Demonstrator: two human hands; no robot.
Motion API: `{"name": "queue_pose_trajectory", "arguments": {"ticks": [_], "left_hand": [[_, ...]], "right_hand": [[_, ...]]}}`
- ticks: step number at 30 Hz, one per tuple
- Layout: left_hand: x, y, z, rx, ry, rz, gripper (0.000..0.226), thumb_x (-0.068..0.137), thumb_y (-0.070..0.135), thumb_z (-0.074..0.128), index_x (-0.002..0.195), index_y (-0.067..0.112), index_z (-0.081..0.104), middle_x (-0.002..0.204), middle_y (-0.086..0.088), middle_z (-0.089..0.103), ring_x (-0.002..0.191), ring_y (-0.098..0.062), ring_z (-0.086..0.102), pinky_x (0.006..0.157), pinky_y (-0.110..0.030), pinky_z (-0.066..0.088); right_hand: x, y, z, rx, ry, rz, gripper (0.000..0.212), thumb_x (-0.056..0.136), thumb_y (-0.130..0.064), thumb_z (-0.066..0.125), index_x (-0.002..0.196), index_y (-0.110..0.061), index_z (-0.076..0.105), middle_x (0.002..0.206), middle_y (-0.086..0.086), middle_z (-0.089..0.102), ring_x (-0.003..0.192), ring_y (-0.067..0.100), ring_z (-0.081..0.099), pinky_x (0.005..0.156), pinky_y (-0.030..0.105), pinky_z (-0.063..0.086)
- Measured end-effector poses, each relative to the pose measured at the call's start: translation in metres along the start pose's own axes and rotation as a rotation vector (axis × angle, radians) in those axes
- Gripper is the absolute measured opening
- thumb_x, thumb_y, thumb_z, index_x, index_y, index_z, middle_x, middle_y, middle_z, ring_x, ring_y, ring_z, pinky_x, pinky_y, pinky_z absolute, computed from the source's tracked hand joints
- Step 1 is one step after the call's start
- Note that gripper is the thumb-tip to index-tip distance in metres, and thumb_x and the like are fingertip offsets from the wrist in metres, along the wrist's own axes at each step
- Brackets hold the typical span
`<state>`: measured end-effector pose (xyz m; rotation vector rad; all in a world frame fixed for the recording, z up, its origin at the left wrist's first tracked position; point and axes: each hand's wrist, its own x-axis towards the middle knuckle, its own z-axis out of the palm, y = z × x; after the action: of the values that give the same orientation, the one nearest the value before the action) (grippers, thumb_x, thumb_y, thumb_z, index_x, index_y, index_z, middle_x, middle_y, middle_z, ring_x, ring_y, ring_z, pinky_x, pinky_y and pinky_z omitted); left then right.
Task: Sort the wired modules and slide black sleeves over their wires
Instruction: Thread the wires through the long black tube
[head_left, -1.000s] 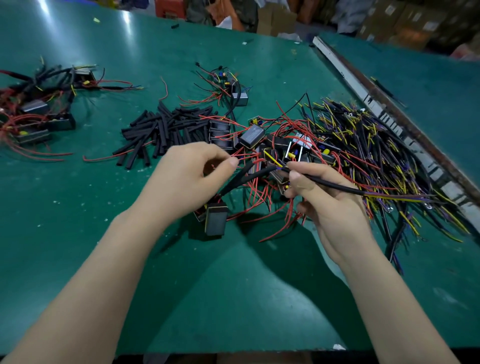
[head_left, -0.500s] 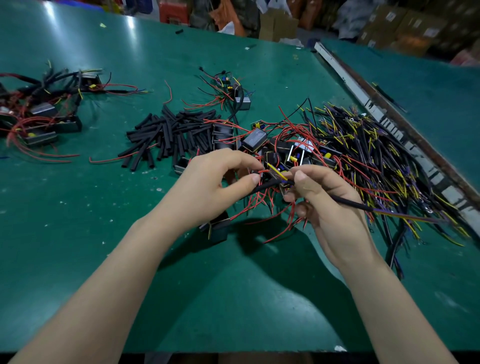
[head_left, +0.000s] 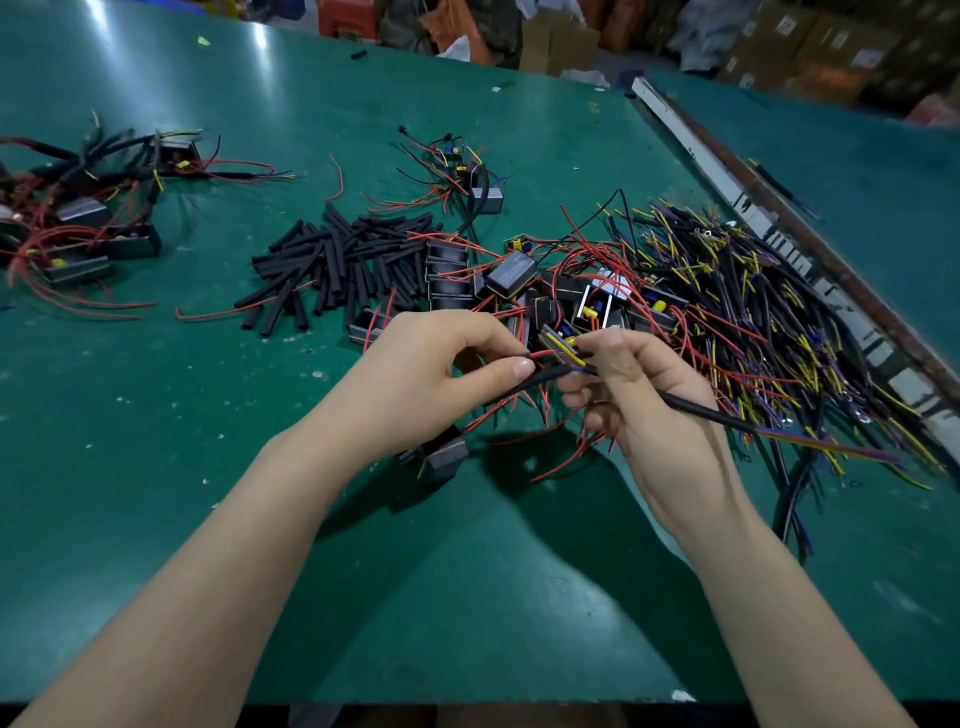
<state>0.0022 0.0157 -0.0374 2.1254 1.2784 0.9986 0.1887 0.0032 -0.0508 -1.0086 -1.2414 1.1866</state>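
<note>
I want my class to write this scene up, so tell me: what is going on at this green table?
A person is fitting a black sleeve onto the wires of a module. The left hand pinches the sleeve's end by a red wire, while the right hand holds the sleeved bundle running off to the right. A module hangs below the left hand. Loose sleeves lie in a heap behind, unsorted wired modules to the right, and another group at far left.
</note>
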Motion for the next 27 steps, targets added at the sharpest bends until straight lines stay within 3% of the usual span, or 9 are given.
{"name": "queue_pose_trajectory", "arguments": {"ticks": [6,10,13,20,27], "left_hand": [[-0.001,0.004,0.000,-0.064,-0.042,0.015,0.011,0.087,0.030,0.065,0.088,0.022,0.073,0.080,0.016,0.066,0.079,0.001,0.059,0.070,-0.011,0.042],[-0.002,0.006,0.001,-0.125,-0.081,0.000,0.012,0.087,0.033,0.063,0.088,0.025,0.072,0.080,0.014,0.067,0.075,0.001,0.059,0.070,-0.014,0.043],[-0.001,0.010,0.002,-0.187,-0.076,-0.027,0.008,0.087,0.033,0.064,0.084,0.029,0.070,0.078,0.011,0.068,0.073,0.000,0.059,0.070,-0.015,0.044],[-0.001,0.020,0.013,-0.183,-0.026,0.000,0.009,0.089,0.024,0.065,0.087,0.018,0.072,0.082,0.007,0.068,0.079,-0.006,0.060,0.075,-0.021,0.045],[-0.001,0.016,0.012,-0.220,-0.016,-0.053,0.008,0.088,0.024,0.065,0.085,0.023,0.072,0.083,0.009,0.070,0.080,-0.005,0.062,0.079,-0.022,0.046]], "right_hand": [[0.002,0.001,0.000,-0.017,0.017,-0.121,0.022,0.085,-0.044,0.056,0.094,-0.024,0.062,0.066,0.000,0.068,0.054,0.009,0.060,0.052,0.019,0.047],[0.003,-0.001,-0.003,-0.017,0.023,-0.152,0.007,0.092,-0.023,0.055,0.095,-0.022,0.062,0.061,-0.002,0.066,0.051,0.010,0.061,0.047,0.019,0.047],[0.001,-0.001,-0.004,-0.037,-0.006,-0.174,0.013,0.090,-0.013,0.057,0.100,-0.021,0.059,0.059,-0.002,0.065,0.051,0.007,0.060,0.050,0.016,0.046],[0.001,-0.001,-0.003,-0.070,0.014,-0.224,0.013,0.092,-0.015,0.053,0.103,-0.021,0.055,0.062,-0.003,0.064,0.054,0.007,0.058,0.050,0.016,0.045],[-0.001,-0.001,0.000,-0.015,-0.013,-0.269,0.018,0.095,-0.017,0.050,0.106,-0.030,0.055,0.064,-0.004,0.063,0.049,0.012,0.056,0.047,0.019,0.044]]}}
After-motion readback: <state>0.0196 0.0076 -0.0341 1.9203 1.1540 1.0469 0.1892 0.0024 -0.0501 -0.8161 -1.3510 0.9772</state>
